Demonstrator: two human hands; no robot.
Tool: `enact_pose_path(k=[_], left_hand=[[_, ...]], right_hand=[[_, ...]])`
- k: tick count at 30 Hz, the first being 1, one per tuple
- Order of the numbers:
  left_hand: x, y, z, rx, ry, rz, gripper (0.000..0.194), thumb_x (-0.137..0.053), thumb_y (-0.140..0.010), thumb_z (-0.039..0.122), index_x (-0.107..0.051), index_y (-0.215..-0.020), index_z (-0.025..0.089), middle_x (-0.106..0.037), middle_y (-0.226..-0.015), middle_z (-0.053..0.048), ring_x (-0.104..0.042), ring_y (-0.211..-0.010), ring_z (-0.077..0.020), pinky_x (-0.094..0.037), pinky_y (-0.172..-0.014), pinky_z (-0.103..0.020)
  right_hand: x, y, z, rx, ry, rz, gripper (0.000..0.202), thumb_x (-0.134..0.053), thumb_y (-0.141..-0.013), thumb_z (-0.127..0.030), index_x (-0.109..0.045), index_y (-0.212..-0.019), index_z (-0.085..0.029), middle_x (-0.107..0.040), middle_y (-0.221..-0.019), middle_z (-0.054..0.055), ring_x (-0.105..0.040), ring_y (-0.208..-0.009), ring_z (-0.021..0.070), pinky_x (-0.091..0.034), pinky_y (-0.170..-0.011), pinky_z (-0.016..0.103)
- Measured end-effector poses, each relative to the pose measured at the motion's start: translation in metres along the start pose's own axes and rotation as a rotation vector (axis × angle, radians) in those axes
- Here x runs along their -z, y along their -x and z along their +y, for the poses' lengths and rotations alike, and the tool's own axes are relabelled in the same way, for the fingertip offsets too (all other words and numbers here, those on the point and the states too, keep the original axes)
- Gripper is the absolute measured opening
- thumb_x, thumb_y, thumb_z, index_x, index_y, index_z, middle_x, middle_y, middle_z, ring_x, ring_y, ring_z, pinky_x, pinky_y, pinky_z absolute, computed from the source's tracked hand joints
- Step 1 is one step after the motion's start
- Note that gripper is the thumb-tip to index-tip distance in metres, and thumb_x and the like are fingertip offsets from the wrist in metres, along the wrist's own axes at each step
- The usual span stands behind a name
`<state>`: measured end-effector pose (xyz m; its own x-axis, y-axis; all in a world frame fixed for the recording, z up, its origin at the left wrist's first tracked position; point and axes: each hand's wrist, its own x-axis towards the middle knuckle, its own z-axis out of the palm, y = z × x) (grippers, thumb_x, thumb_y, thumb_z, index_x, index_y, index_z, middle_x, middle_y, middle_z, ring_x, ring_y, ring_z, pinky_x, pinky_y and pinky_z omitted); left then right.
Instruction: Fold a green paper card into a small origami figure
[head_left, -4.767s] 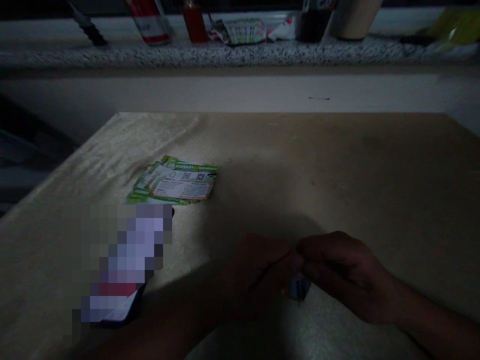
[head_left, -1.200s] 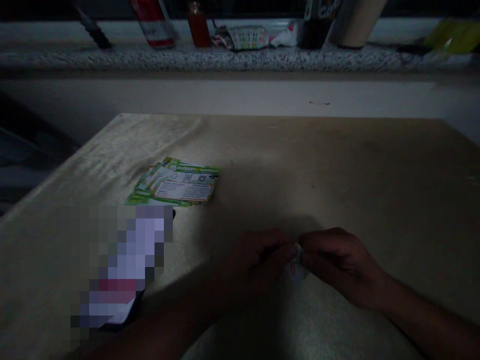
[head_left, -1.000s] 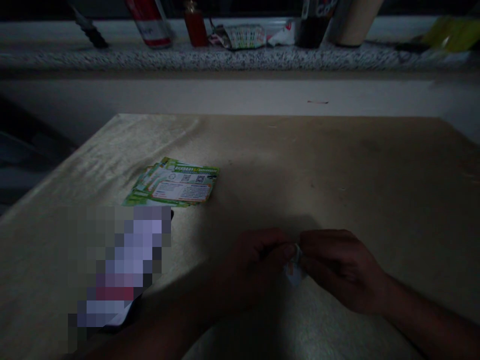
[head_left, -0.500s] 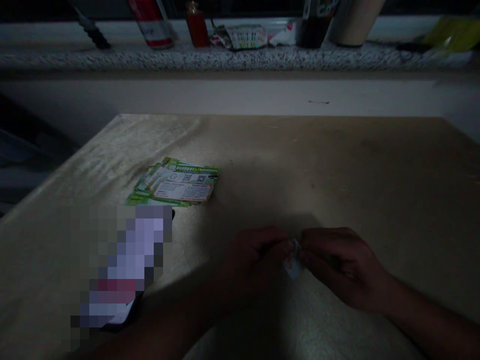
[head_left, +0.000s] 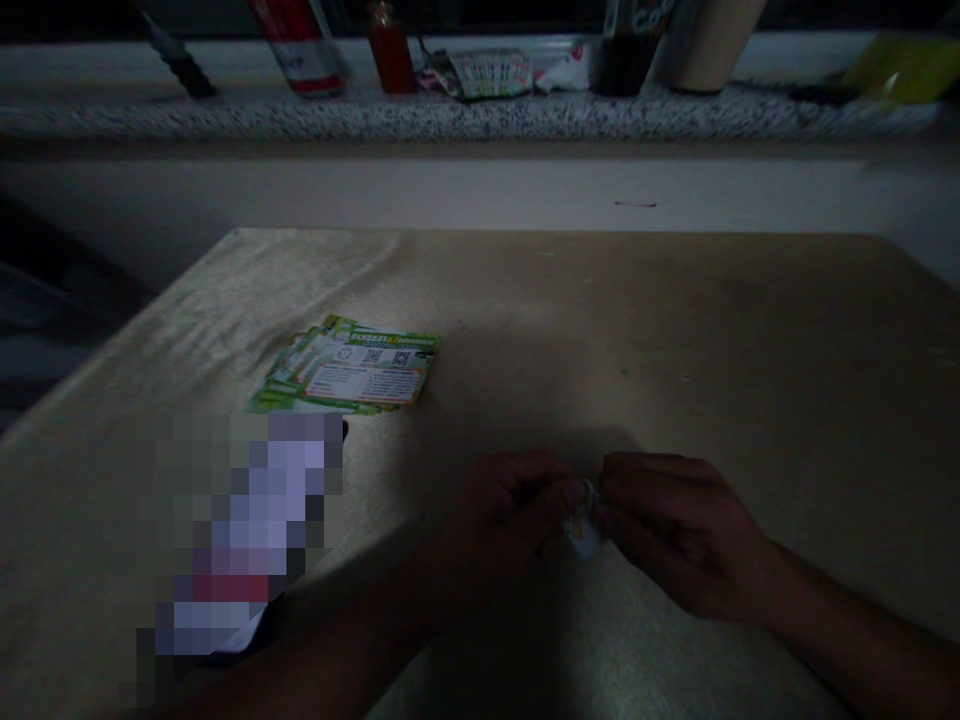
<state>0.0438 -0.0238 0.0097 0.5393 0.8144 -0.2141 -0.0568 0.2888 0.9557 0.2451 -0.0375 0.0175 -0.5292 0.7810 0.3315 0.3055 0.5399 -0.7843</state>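
My left hand (head_left: pixel 521 505) and my right hand (head_left: pixel 679 530) meet over the near middle of the table, both closed in a pinch. Between their fingertips is a small, pale, paper-like piece (head_left: pixel 583 534) with a faint orange mark; its lower part hangs below the fingers. The light is too dim to tell its exact kind. My fingers cover its upper part. A stack of green and white printed cards (head_left: pixel 367 370) lies on the table beyond my left hand, to the left.
A blurred-out phone-like device (head_left: pixel 255 520) lies at the left, beside my left forearm. Behind the tan table (head_left: pixel 675 300), a speckled stone sill (head_left: pixel 480 118) holds a red and white can (head_left: pixel 300 50), a small red bottle (head_left: pixel 391 50), crumpled wrappers (head_left: pixel 491 75) and a dark bottle (head_left: pixel 630 50).
Both hands stay almost in place, still pinching the small pale piece. The view has shifted very slightly.
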Motion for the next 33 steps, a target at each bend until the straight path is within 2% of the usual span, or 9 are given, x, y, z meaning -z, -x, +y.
enact_pose_path(k=[11,13,17,19,21,26,28,30,33], left_hand=[[0.0049,0.0036,-0.0039,-0.142,-0.262,-0.060,0.020,-0.055,-0.100,0.032,-0.060,-0.089,0.016,-0.060,-0.069,0.002,-0.054,-0.059,-0.0091,-0.042,-0.054,-0.019],[0.0054,0.0042,-0.0045,-0.212,-0.310,-0.057,0.018,-0.053,-0.101,0.030,-0.061,-0.093,0.016,-0.058,-0.069,0.002,-0.053,-0.058,-0.0084,-0.041,-0.054,-0.019],[0.0057,0.0043,-0.0015,-0.417,-0.438,-0.032,0.012,-0.054,-0.099,0.018,-0.064,-0.091,0.015,-0.058,-0.071,0.002,-0.053,-0.061,-0.0072,-0.041,-0.058,-0.018],[0.0050,0.0037,-0.0008,-0.446,-0.430,-0.026,0.012,-0.055,-0.097,0.016,-0.063,-0.089,0.015,-0.057,-0.069,0.003,-0.051,-0.060,-0.0064,-0.040,-0.057,-0.017],[0.0036,0.0026,-0.0020,-0.376,-0.341,-0.006,0.013,-0.056,-0.098,0.019,-0.062,-0.086,0.016,-0.055,-0.066,0.005,-0.048,-0.057,-0.0058,-0.038,-0.054,-0.016],[-0.0001,-0.0011,-0.0065,-0.092,-0.002,0.016,0.017,-0.060,-0.097,0.030,-0.060,-0.086,0.017,-0.053,-0.062,0.006,-0.044,-0.050,-0.0053,-0.035,-0.047,-0.015],[-0.0004,-0.0023,-0.0061,-0.086,0.049,0.014,0.018,-0.062,-0.096,0.031,-0.060,-0.086,0.016,-0.054,-0.061,0.006,-0.043,-0.049,-0.0051,-0.035,-0.046,-0.015],[-0.0004,-0.0029,-0.0048,-0.101,0.040,0.024,0.018,-0.063,-0.096,0.031,-0.061,-0.085,0.016,-0.053,-0.061,0.006,-0.043,-0.049,-0.0050,-0.035,-0.046,-0.015],[-0.0009,-0.0032,-0.0034,-0.105,0.023,0.038,0.019,-0.063,-0.096,0.031,-0.061,-0.085,0.015,-0.054,-0.061,0.005,-0.045,-0.051,-0.0051,-0.035,-0.047,-0.014]], right_hand=[[0.0025,0.0032,0.0054,-0.034,-0.039,-0.051,0.030,-0.055,-0.096,-0.011,-0.041,-0.071,-0.020,-0.036,-0.061,-0.007,-0.036,-0.053,0.0071,-0.025,-0.051,0.025],[0.0023,0.0042,0.0056,-0.106,-0.104,-0.062,0.030,-0.054,-0.097,-0.015,-0.045,-0.069,-0.019,-0.036,-0.061,-0.006,-0.036,-0.053,0.0072,-0.026,-0.050,0.025],[-0.0005,0.0065,0.0069,-0.394,-0.366,-0.088,0.033,-0.054,-0.100,-0.031,-0.055,-0.070,-0.018,-0.039,-0.059,-0.006,-0.036,-0.052,0.0084,-0.028,-0.047,0.023],[-0.0021,0.0065,0.0072,-0.474,-0.439,-0.093,0.036,-0.052,-0.101,-0.035,-0.056,-0.070,-0.017,-0.041,-0.058,-0.005,-0.038,-0.052,0.0091,-0.031,-0.047,0.023],[-0.0030,0.0058,0.0063,-0.454,-0.392,-0.077,0.036,-0.051,-0.102,-0.033,-0.055,-0.069,-0.017,-0.040,-0.058,-0.005,-0.037,-0.052,0.0088,-0.030,-0.046,0.023],[-0.0037,0.0052,0.0011,-0.173,-0.044,-0.002,0.027,-0.056,-0.098,-0.018,-0.054,-0.072,-0.017,-0.038,-0.062,-0.006,-0.036,-0.052,0.0069,-0.026,-0.050,0.024],[-0.0045,0.0056,0.0015,-0.236,-0.107,0.002,0.028,-0.057,-0.098,-0.020,-0.054,-0.071,-0.017,-0.037,-0.061,-0.006,-0.035,-0.052,0.0071,-0.025,-0.049,0.024],[-0.0055,0.0055,0.0040,-0.390,-0.272,-0.005,0.032,-0.056,-0.100,-0.029,-0.056,-0.070,-0.017,-0.037,-0.059,-0.006,-0.034,-0.052,0.0079,-0.026,-0.047,0.023],[-0.0066,0.0045,0.0088,-0.525,-0.465,-0.020,0.037,-0.055,-0.100,-0.039,-0.060,-0.071,-0.017,-0.047,-0.059,-0.004,-0.041,-0.054,0.0094,-0.034,-0.049,0.023]])
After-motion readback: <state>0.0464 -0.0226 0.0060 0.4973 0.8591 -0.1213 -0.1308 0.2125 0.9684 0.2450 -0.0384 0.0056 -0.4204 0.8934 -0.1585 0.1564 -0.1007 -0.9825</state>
